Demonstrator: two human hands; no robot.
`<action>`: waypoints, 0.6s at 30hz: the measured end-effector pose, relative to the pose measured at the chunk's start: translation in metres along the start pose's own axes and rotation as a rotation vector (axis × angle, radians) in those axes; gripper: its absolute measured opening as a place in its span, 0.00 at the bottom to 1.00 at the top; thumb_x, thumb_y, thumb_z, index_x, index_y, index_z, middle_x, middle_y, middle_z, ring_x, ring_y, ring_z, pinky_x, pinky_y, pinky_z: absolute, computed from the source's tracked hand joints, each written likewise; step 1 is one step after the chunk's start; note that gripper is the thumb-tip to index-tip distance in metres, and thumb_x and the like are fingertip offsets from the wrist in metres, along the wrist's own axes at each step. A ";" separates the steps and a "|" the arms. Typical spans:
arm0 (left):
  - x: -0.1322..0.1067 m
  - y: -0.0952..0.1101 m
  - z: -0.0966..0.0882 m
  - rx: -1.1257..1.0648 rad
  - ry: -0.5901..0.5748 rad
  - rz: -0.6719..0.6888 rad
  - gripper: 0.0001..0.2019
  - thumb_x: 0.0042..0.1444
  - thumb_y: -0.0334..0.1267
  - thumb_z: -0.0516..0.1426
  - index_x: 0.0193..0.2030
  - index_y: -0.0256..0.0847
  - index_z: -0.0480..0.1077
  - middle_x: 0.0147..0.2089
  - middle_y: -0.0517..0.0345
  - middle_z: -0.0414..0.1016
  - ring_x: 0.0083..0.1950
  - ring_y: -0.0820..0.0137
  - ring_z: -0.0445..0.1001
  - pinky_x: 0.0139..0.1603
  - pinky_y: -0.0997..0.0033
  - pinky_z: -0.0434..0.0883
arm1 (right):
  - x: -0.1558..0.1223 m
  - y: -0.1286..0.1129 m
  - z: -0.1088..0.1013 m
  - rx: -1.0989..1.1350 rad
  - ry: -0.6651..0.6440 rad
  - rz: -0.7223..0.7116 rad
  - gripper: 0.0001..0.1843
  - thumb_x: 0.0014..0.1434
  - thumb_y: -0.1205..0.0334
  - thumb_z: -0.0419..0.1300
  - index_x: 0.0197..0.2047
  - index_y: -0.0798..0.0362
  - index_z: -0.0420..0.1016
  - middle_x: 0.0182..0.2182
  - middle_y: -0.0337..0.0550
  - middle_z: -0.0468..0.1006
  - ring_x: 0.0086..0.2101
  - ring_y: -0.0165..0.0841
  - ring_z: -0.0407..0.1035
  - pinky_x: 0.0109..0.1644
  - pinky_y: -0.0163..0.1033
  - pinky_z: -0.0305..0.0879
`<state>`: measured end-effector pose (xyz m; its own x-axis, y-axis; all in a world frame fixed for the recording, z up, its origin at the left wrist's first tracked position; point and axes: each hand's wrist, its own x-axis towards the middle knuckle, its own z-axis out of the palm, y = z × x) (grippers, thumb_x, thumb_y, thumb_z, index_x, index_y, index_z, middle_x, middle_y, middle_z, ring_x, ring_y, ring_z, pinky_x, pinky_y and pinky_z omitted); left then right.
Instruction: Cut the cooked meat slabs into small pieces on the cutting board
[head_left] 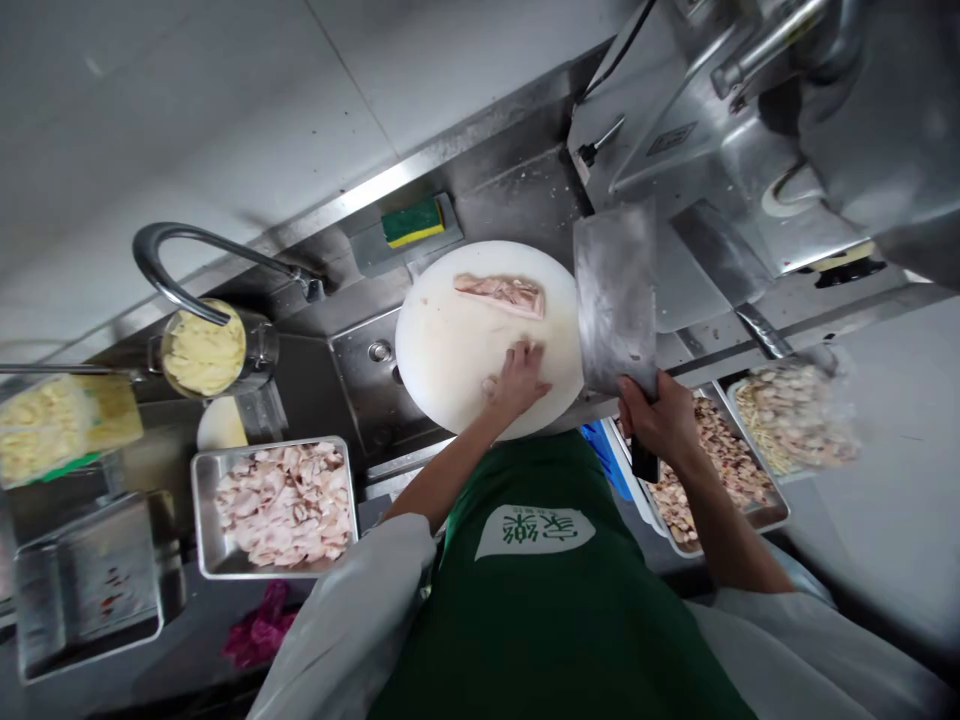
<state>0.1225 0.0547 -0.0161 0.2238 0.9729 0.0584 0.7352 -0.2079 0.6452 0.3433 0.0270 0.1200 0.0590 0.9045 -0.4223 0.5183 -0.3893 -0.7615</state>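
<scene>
A round white cutting board (450, 350) lies over the steel sink, with a slab of raw pink meat (502, 293) at its far side. My left hand (516, 378) rests on the board just below the meat, fingers curled down against the surface, nothing visibly in it. My right hand (660, 418) grips the dark handle of a broad steel cleaver (615, 295), whose blade stands raised beside the board's right edge. A green apron covers my front.
A steel tray of sliced meat (283, 500) sits at left, two trays of chopped pieces (720, 470) at right. A faucet (202, 245), a bowl of yellow food (204, 350), a sponge (411, 222) and a steel machine (750, 130) ring the board.
</scene>
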 end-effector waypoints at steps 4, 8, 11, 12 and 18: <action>-0.012 0.004 0.005 -0.038 -0.139 0.033 0.08 0.56 0.24 0.56 0.39 0.38 0.72 0.42 0.50 0.69 0.42 0.63 0.71 0.47 0.57 0.74 | -0.016 0.026 -0.010 0.014 0.036 0.044 0.18 0.61 0.45 0.53 0.26 0.47 0.60 0.13 0.33 0.66 0.14 0.30 0.62 0.20 0.34 0.60; -0.012 -0.007 -0.003 -0.243 -0.103 -0.095 0.07 0.55 0.27 0.55 0.29 0.38 0.72 0.33 0.57 0.70 0.31 0.72 0.70 0.35 0.66 0.74 | -0.024 0.049 -0.012 -0.023 0.007 0.075 0.19 0.61 0.46 0.53 0.24 0.47 0.60 0.12 0.34 0.66 0.15 0.30 0.63 0.21 0.34 0.61; -0.016 -0.025 -0.027 -0.611 0.032 -0.340 0.05 0.52 0.37 0.62 0.32 0.37 0.73 0.34 0.58 0.74 0.31 0.73 0.72 0.31 0.70 0.75 | -0.025 0.064 -0.007 0.009 -0.086 0.090 0.18 0.60 0.46 0.53 0.25 0.47 0.60 0.12 0.32 0.66 0.14 0.30 0.63 0.20 0.33 0.60; -0.023 -0.035 -0.042 -0.730 0.085 -0.420 0.08 0.49 0.40 0.64 0.33 0.37 0.73 0.35 0.57 0.75 0.32 0.73 0.73 0.31 0.70 0.75 | -0.023 0.069 -0.003 0.023 -0.129 0.100 0.17 0.59 0.45 0.54 0.26 0.47 0.60 0.12 0.32 0.66 0.14 0.30 0.63 0.19 0.33 0.59; -0.153 -0.120 -0.178 -0.775 0.697 -0.727 0.15 0.41 0.42 0.69 0.32 0.39 0.70 0.36 0.59 0.75 0.29 0.77 0.71 0.26 0.77 0.68 | -0.006 0.094 0.030 0.094 -0.474 0.118 0.21 0.56 0.39 0.55 0.29 0.47 0.57 0.11 0.28 0.63 0.11 0.29 0.60 0.16 0.33 0.57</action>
<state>-0.1139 -0.0513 0.0330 -0.6282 0.7332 -0.2603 -0.0716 0.2787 0.9577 0.3663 -0.0207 0.0359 -0.2932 0.6830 -0.6690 0.4513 -0.5180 -0.7266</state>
